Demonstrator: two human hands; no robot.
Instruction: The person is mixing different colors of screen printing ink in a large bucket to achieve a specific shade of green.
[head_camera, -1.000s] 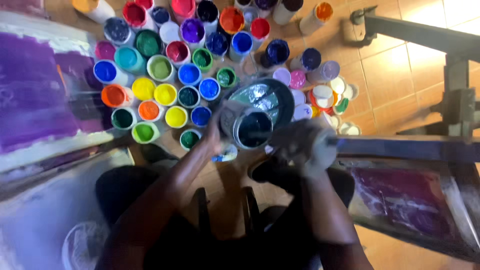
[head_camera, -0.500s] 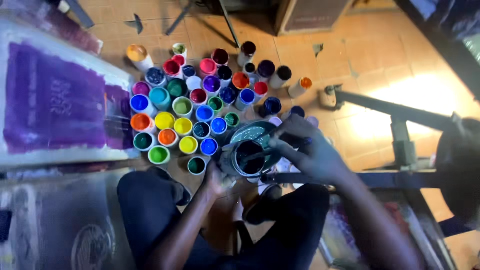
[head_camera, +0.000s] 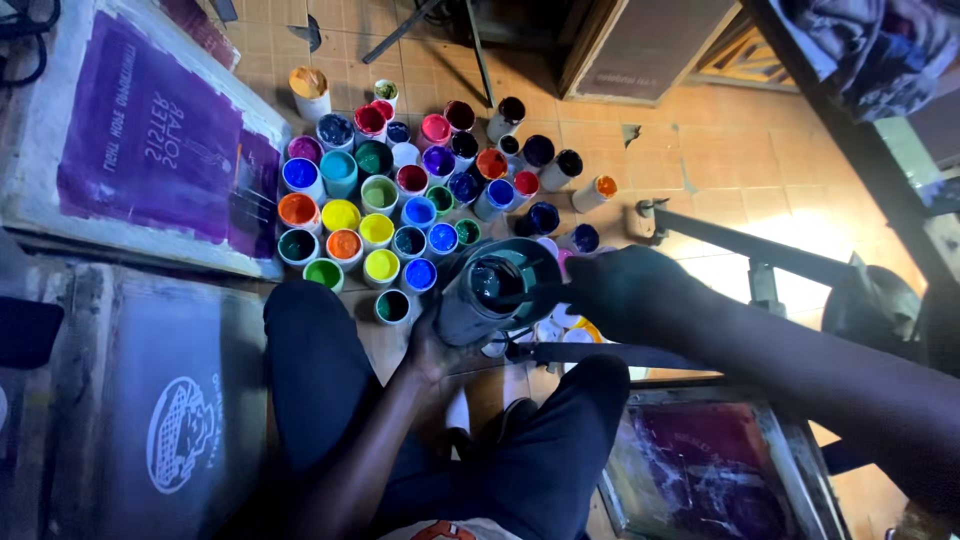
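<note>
While tilted, the dark paint tub (head_camera: 497, 290) gapes open.

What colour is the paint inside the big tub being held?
Dark teal, almost black-green; the paint tub shows best in the head view.

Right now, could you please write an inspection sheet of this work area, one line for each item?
Surface: tiled floor, orange-brown, with some stains.
Job's things: dark open container, tilted, holding dark paint.
Clutter: many open paint pots of many colours standing close together on the floor.
Grippers: left hand holds the container from below; right hand is at its rim, with a thin tool that reaches into the opening.
Cables: dark cable in the top left corner.
Surroundings: purple printing screen on the left; grey screen below it; reddish screen bottom right; metal stand.
</note>
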